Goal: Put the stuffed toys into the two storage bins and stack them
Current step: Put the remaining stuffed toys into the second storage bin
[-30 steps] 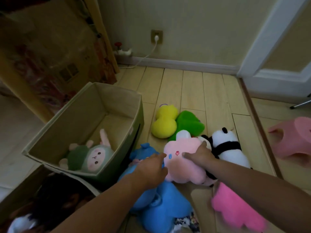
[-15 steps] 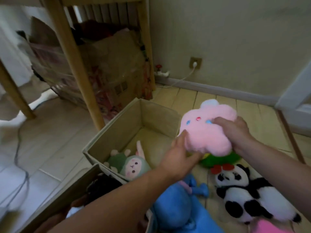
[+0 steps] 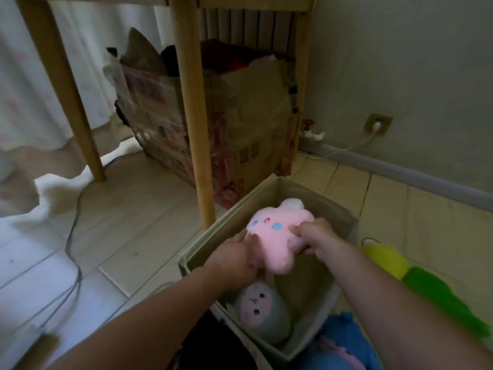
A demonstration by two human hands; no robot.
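Observation:
A pink plush toy [image 3: 277,236] with blue eyes hangs over the open beige storage bin [image 3: 344,217]. My left hand [image 3: 240,257] grips its lower left side and my right hand [image 3: 317,236] grips its right side. Inside the bin lies a pale green plush with a pink face [image 3: 261,311]. A second bin [image 3: 256,351] shows only its near corner at the bottom, with something dark inside. On the floor to the right lie a yellow plush [image 3: 384,257], a green plush [image 3: 442,300] and a blue plush [image 3: 344,340].
A wooden shelf leg [image 3: 197,145] stands just left of the bin, with a taped cardboard box [image 3: 240,134] behind it. A cable [image 3: 74,236] runs over the floor at left. A wall socket [image 3: 377,125] and a baseboard are at back right.
Both hands have carried the pink plush leftward and down, from beside the bin to directly over its opening. The view has swung left, so the panda is out of frame.

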